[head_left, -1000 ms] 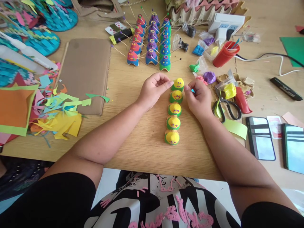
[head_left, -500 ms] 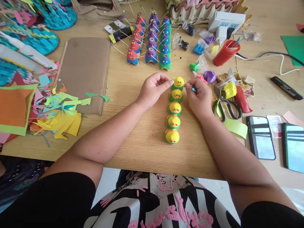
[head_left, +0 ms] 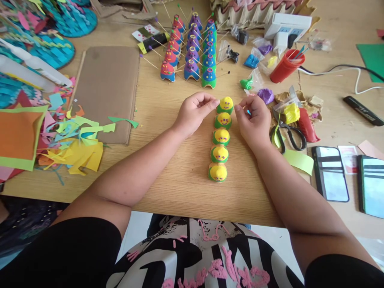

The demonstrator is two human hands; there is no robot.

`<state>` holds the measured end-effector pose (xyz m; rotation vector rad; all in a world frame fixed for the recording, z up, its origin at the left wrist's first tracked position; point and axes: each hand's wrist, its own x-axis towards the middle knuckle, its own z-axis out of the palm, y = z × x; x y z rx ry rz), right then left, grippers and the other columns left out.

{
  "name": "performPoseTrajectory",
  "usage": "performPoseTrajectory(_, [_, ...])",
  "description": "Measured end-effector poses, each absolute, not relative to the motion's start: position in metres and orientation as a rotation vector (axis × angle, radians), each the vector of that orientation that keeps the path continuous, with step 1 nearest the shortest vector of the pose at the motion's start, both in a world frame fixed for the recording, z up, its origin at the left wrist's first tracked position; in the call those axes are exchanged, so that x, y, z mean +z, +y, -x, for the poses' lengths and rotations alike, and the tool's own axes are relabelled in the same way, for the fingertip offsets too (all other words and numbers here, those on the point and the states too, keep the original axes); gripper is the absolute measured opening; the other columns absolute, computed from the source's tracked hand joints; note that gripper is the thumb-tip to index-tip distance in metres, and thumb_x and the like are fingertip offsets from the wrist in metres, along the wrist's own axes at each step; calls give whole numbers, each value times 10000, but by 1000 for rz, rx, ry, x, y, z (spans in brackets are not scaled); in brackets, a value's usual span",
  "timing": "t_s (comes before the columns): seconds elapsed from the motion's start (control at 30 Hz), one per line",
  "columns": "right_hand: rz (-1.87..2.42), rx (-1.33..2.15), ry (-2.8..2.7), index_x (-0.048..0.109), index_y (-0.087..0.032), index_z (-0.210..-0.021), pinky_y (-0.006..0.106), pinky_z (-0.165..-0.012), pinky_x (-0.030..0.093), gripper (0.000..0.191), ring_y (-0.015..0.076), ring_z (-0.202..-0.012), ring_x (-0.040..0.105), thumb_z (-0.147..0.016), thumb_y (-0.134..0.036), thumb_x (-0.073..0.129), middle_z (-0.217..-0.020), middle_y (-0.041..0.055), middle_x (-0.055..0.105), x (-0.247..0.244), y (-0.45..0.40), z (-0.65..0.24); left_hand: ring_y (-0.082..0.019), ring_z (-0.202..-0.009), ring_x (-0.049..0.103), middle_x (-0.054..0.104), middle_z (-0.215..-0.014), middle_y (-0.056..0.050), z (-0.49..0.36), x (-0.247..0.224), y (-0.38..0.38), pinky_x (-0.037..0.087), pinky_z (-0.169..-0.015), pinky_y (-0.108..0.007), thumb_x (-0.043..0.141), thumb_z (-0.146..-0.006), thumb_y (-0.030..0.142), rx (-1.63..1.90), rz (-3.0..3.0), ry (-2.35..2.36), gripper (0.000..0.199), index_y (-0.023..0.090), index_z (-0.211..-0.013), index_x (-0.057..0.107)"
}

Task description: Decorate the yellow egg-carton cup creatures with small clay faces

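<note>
A caterpillar of egg-carton cups (head_left: 220, 137) lies lengthwise before me. Its several humps are green below and yellow on top, with small smiling faces. My left hand (head_left: 196, 112) is closed in a pinch, thumb tip at the left side of the farthest hump; whether anything sits between its fingers is hidden. Just right of that hump, my right hand (head_left: 255, 122) has its fingers curled in, apart from the caterpillar. A small bright blue piece (head_left: 249, 113) shows among those fingers.
Farther back stand red, purple and blue caterpillars (head_left: 192, 52) with pin-like sticks. On the right are clay bags (head_left: 265, 96), a red cup (head_left: 287, 66), scissors (head_left: 289, 136) and a phone (head_left: 330, 173). Cardboard (head_left: 105, 94) and paper scraps (head_left: 78, 146) lie left.
My right hand has drawn slightly right, away from the farthest hump, and the blue piece has moved with it. My left hand has stayed beside the hump.
</note>
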<state>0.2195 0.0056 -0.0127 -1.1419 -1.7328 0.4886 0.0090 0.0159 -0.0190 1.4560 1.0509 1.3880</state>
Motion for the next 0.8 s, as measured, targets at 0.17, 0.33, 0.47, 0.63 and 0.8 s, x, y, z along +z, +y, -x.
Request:
performPoseTrajectory(0.17, [1143, 536, -1718, 642, -232, -971, 338, -718, 556, 354, 143, -771, 552, -989, -585, 648, -820, -9, 521, -16, 7, -219, -100, -790, 669, 655, -778, 22, -10, -15, 14, 584, -792, -261, 688, -994, 538, 1369, -1443, 1076, 366, 211, -840, 630])
performPoseTrajectory(0.33, [1150, 546, -1722, 650, -237, -945, 341, -722, 564, 286, 138, -743, 545, -979, -520, 676, -784, -21, 497, -13, 6, -217, -104, -771, 651, 609, -739, 17, -10, -13, 13, 565, -782, -261, 619, -1022, 578, 1361, -1437, 1069, 441, 211, -781, 587])
performPoseTrajectory(0.47, [1183, 500, -1727, 660, -237, -912, 330, -688, 516, 236, 127, -661, 479, -967, -464, 692, -712, -41, 464, -7, 4, -215, -104, -767, 635, 626, -779, 20, -11, -16, 14, 550, -767, -255, 660, -996, 585, 1358, -1459, 1062, 398, 220, -843, 614])
performPoseTrajectory(0.63, [1245, 465, -1745, 678, -234, -937, 291, -612, 400, 184, 117, -607, 425, -961, -417, 672, -677, -51, 480, -4, 2, -215, -119, -817, 655, 694, -867, 8, -11, -16, 13, 548, -781, -253, 741, -942, 588, 1371, -1529, 1089, 375, 221, -916, 666])
performPoseTrajectory(0.8, [1313, 438, -1774, 701, -233, -979, 304, -647, 402, 119, 143, -631, 490, -935, -328, 646, -692, -32, 561, -6, 4, -218, -139, -800, 636, 741, -900, -20, -6, -9, 7, 519, -756, -273, 719, -964, 541, 1366, -1745, 1172, 332, 213, -909, 717])
